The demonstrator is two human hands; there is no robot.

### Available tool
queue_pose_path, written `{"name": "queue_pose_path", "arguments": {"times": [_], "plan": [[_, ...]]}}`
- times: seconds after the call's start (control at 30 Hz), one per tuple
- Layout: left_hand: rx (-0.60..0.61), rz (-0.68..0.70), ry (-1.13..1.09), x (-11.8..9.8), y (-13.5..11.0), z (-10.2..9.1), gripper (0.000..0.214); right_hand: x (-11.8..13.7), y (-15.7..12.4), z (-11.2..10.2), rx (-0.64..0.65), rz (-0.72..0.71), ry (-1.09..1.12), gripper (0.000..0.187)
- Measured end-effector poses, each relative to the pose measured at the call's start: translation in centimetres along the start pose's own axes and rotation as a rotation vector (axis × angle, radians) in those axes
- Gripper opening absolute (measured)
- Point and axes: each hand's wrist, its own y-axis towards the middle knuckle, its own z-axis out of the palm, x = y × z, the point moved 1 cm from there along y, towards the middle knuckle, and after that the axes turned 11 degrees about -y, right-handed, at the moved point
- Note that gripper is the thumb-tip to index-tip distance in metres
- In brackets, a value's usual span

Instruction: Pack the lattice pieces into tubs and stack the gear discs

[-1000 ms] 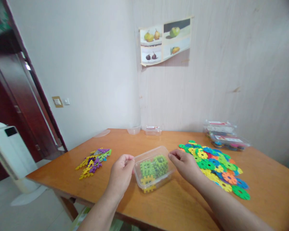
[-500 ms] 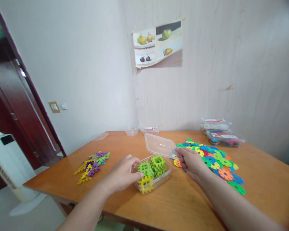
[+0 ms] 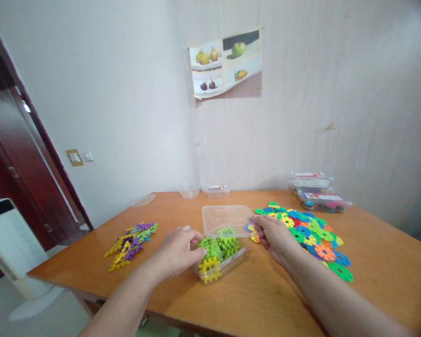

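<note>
A clear plastic container (image 3: pixel 231 267) stands on the table, filled with green interlocking blocks (image 3: pixel 228 245) and a yellow block (image 3: pixel 209 270) at its near left corner. My left hand (image 3: pixel 178 250) is curled round the container's left end, thumb on the near side and fingers on the far side. A clear rectangular lid (image 3: pixel 226 220) is pinched at its right edge by my right hand (image 3: pixel 272 234). The lid hovers tilted over the back of the container, partly overlapping the green blocks in view. Some fingertips of both hands are hidden.
Flower-shaped discs (image 3: pixel 315 234) spread in a pile at right. Yellow, purple and green snap pieces (image 3: pixel 133 245) lie at left. Along the wall are a flat lid (image 3: pixel 144 200), a clear bowl (image 3: pixel 190 191), a small box (image 3: pixel 217 191) and stacked clear boxes (image 3: pixel 319 194).
My right hand has brought the lid slightly left and lower over the container, turning it more level across. My left hand keeps its place at the container. The view shifts slightly.
</note>
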Motion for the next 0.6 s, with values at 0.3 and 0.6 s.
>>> {"name": "queue_pose_path", "arguments": {"times": [0.3,0.6], "plan": [[-0.048,0.101,0.159,-1.3,-0.3,-0.6,0.027,-0.1,0.2,-0.1,0.006,0.039,0.096,0.025],[-0.260,0.125,-0.012,-2.7,-0.1,-0.6,0.027,-0.4,0.8,-0.3,-0.022,0.023,0.159,0.029]]}}
